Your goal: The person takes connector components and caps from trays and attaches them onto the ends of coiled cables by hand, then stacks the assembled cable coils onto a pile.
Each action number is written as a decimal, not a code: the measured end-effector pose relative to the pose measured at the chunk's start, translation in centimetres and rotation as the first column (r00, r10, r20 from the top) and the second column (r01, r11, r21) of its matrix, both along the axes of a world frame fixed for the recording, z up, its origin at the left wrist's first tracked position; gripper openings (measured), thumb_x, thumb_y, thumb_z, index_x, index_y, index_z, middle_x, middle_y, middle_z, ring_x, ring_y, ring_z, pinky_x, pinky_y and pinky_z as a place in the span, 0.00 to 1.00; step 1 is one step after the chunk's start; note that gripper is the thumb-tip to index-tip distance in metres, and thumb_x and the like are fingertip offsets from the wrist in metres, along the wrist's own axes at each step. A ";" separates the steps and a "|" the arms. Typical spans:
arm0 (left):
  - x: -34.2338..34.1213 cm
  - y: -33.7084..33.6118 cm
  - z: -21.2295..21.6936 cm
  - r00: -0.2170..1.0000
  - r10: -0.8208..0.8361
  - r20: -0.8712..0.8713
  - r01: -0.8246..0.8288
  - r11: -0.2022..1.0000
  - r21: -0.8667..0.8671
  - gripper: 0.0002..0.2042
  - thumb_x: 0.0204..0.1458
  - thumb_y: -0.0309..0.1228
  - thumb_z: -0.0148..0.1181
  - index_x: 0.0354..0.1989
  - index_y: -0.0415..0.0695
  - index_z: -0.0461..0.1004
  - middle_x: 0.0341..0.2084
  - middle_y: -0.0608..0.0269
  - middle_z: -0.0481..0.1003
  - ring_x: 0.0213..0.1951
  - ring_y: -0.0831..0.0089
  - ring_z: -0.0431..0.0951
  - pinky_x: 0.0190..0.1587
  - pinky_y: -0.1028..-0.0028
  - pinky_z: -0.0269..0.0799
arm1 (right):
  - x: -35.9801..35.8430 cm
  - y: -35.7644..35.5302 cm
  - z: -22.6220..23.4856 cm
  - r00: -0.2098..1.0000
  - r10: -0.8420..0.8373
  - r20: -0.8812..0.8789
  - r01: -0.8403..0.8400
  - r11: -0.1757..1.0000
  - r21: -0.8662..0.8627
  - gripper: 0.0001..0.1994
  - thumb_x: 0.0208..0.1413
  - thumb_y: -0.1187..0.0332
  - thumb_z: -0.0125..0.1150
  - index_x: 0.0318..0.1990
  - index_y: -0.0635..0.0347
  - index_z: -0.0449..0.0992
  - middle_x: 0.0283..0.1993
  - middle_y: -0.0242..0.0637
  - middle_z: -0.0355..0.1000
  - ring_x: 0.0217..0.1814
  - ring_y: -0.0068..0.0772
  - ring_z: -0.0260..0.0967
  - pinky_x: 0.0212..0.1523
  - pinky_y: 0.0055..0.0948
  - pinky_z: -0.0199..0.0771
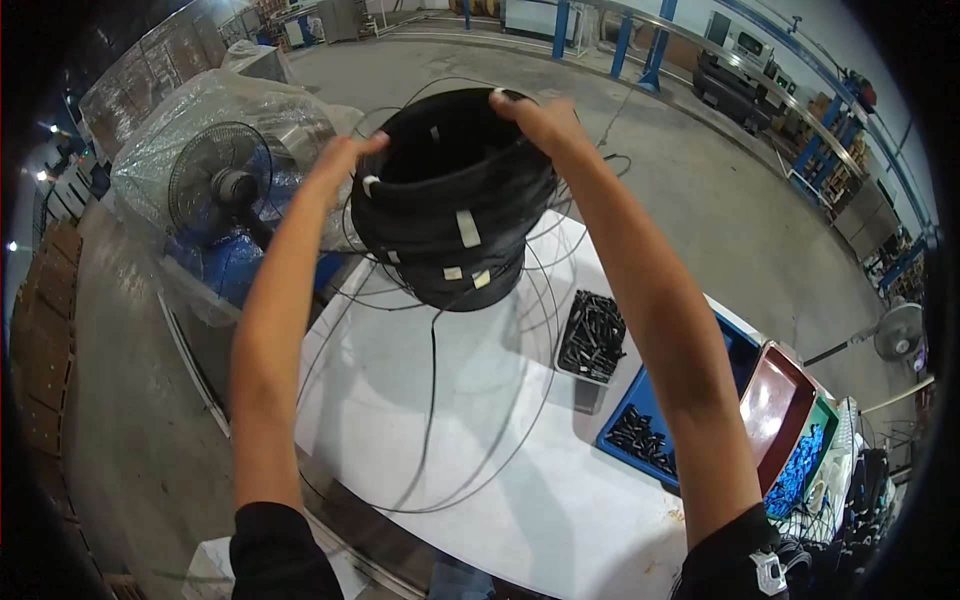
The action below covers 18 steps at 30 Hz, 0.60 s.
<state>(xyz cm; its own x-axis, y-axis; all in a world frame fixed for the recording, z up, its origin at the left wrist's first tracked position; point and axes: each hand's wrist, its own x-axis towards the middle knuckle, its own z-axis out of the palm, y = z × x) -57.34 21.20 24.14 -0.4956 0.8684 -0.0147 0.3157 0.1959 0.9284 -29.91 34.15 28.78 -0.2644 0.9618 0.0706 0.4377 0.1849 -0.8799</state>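
A tall stack of coiled black cable (420, 225), bound with short pieces of pale tape, stands over the far part of the white table (380, 430). My left hand (345, 155) grips its upper rim on the left, thumb toward the opening. On the right side of the same rim, my right hand (540, 122) holds on with its thumb over the edge; its other fingers are mostly hidden behind the coil. Loose cable strands loop out around the stack and across the tabletop. One thicker strand hangs from the coil's underside toward me.
Right of the coil sits a box of small black parts (592, 338). Beyond it are a blue tray (612, 425) with more black parts, a red tray (775, 400) and a green tray (825, 425) of blue pieces. A fan (222, 185) stands by plastic-wrapped goods at left.
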 end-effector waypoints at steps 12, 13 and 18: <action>1.0 2.8 -1.6 0.965 0.262 0.027 -0.263 0.963 0.064 0.40 0.42 0.16 0.57 0.70 0.42 0.56 0.56 0.41 0.72 0.53 0.57 0.76 0.54 0.66 0.70 | -1.6 -1.8 1.3 0.936 -0.142 -0.321 0.143 0.990 -0.020 0.36 0.44 0.78 0.58 0.64 0.69 0.54 0.54 0.58 0.68 0.59 0.50 0.68 0.53 0.38 0.71; 0.3 2.3 -1.3 0.963 0.263 0.056 -0.269 0.931 0.246 0.40 0.43 0.16 0.58 0.70 0.41 0.55 0.53 0.43 0.74 0.51 0.60 0.77 0.53 0.67 0.71 | -1.5 -2.3 2.4 0.930 -0.117 -0.348 0.155 0.984 0.084 0.36 0.44 0.78 0.58 0.64 0.67 0.54 0.53 0.57 0.68 0.57 0.49 0.68 0.52 0.39 0.72; 7.2 -5.1 6.7 0.988 0.132 0.076 -0.151 0.775 0.614 0.38 0.48 0.17 0.63 0.69 0.41 0.54 0.53 0.46 0.74 0.48 0.64 0.78 0.53 0.70 0.72 | 3.0 -4.5 5.9 0.858 0.009 -0.513 0.222 0.895 0.387 0.36 0.44 0.81 0.58 0.64 0.63 0.53 0.50 0.52 0.69 0.50 0.43 0.71 0.46 0.38 0.74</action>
